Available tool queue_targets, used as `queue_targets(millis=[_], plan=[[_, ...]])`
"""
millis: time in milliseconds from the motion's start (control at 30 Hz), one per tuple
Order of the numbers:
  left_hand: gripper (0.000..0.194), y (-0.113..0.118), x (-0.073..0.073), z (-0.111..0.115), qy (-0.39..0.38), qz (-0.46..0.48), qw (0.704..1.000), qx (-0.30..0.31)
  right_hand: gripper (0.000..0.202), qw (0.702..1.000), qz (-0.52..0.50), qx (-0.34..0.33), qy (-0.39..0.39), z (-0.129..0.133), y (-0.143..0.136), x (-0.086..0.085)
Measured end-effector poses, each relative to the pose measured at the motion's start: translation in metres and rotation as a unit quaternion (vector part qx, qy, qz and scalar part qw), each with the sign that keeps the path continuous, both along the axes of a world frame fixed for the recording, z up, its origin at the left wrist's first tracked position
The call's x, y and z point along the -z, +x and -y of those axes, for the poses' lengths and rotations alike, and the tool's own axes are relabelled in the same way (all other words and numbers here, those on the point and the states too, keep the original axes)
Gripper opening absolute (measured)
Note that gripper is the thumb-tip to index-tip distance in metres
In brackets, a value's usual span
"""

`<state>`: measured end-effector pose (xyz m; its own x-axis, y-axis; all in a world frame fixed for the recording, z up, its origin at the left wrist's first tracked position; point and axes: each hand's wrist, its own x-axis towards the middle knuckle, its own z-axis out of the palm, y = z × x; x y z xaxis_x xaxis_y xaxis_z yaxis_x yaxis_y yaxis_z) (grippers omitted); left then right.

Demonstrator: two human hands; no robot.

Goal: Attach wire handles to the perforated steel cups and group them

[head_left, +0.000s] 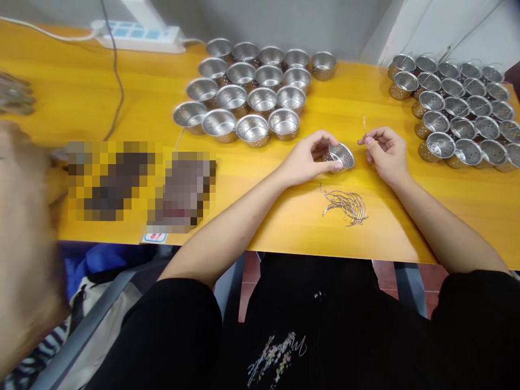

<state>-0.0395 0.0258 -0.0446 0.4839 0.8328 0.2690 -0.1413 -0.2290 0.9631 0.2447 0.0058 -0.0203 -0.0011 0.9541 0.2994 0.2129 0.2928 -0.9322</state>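
My left hand [311, 157] is closed on the rim of a small perforated metal cup [343, 156], which is tilted above the yellow table. To its right, my right hand [385, 153] pinches a thin wire [364, 125] between thumb and fingers, apart from the cup. A loose pile of curved metal wires [347, 206] lies on the table just below the hands. Rows of similar metal cups [252, 130] stand beyond my left hand. More cups [441, 145], several with thin wire across the top, stand at the right.
A white power strip [142, 37] lies at the back left, with a dark cable [116, 70] running forward from it. Two pixelated dark objects [182, 189] are on the table at left. Another person's blurred arm [28, 244] reaches in at the left edge.
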Motion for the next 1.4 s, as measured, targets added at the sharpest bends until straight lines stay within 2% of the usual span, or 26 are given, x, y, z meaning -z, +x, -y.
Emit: queue_targets(millis=[200,333,567,833,1067,1400], plan=[[0.108,-0.002,0.010,-0.001,0.026,-0.019,0.999,-0.003,0.060,1.000,0.005,-0.012,-0.023,-0.001,0.000,0.000],[0.113,-0.005,0.010,-0.001,0.029,-0.034,0.999,0.001,0.064,0.999,-0.009,-0.009,-0.050,0.004,-0.003,-0.004],[0.112,-0.004,0.006,0.001,0.033,-0.041,0.999,0.005,0.065,0.997,-0.005,-0.023,-0.078,0.006,-0.004,-0.011],[0.110,-0.004,0.014,-0.002,0.058,-0.043,0.997,0.008,0.065,0.998,-0.007,-0.028,-0.057,0.009,-0.004,-0.009],[0.113,-0.005,0.009,0.000,0.050,-0.048,0.998,0.011,0.058,0.998,0.003,-0.025,-0.058,0.007,-0.003,-0.007],[0.105,-0.004,0.011,0.000,0.084,-0.053,0.995,0.033,0.057,0.997,-0.010,-0.025,-0.066,0.008,-0.001,-0.009]])
